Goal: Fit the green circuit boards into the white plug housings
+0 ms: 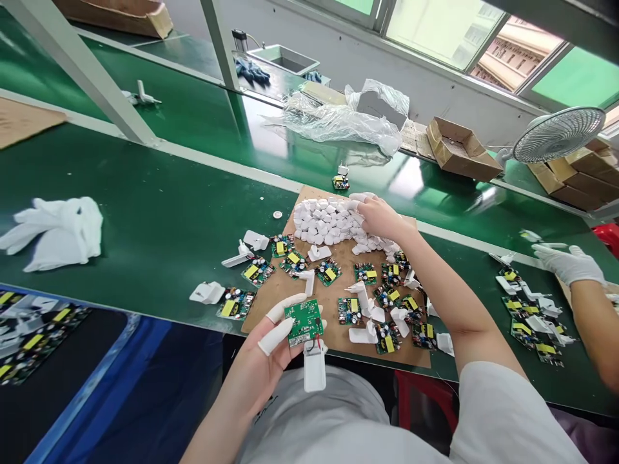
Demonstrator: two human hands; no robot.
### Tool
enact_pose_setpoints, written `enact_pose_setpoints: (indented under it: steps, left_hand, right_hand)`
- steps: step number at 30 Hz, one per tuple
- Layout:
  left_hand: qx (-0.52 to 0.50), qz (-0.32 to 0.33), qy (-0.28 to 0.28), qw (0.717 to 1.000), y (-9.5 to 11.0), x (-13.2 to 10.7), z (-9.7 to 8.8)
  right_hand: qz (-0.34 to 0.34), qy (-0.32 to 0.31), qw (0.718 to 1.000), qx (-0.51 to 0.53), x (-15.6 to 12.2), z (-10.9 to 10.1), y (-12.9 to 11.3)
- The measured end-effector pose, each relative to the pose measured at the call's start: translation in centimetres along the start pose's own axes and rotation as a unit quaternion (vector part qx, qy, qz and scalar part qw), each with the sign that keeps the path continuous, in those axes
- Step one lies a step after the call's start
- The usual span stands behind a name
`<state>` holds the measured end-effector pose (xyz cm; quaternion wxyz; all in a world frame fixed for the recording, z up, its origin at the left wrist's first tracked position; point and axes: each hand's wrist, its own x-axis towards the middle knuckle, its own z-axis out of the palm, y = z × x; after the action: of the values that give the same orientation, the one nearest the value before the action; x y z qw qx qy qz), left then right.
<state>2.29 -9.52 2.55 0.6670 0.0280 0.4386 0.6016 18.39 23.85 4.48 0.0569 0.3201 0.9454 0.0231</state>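
Note:
My left hand (278, 332), with white finger cots, is closed on a green circuit board (304, 320), its soldered side facing up. A white plastic plug housing (314, 370) hangs from the board by short wires. Farther forward, my right hand (374, 212) reaches to the right end of a heap of small white pieces (322, 220); its fingertips touch the heap, and what lies under them is hidden. Both heap and several circuit boards with yellow transformers (329, 272) rest on a brown cardboard sheet (271, 309).
White gloves (58, 232) lie at the left on the green bench (184, 193). At right, a co-worker's gloved hand (573, 264) is near more boards (529, 316). A blue-edged bin (97, 374) of boards stands lower left. A belt beyond carries a lone board (341, 183).

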Motion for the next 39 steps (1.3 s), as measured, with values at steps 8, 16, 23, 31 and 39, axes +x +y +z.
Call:
enact_pose_setpoints:
  steps: [8, 16, 23, 31, 39]
  left_hand:
    - [-0.014, -0.003, -0.001, 1.000, -0.6, 1.2, 0.5]
    - [-0.006, -0.026, -0.037, 0.999, -1.5, 1.9, 1.6]
    - [-0.032, -0.006, -0.047, 0.998, -2.2, 2.0, 0.7]
    - [0.023, 0.034, -0.033, 0.999, -2.5, 1.6, 1.8]
    - [0.145, 0.077, -0.036, 0.986, -3.2, 0.5, 1.9]
  right_hand:
    - [0.013, 0.047, 0.998, 0.045, -2.2, -0.9, 1.1]
    - [0.035, 0.051, 0.995, 0.075, -1.2, -0.6, 0.4]
    - [0.006, 0.178, 0.966, 0.188, -4.0, -3.0, -2.9]
    - [-0.210, 0.230, 0.891, 0.331, -16.7, -2.6, -14.5]
    - [-0.039, 0.356, 0.835, 0.418, -18.3, 2.1, -17.5]
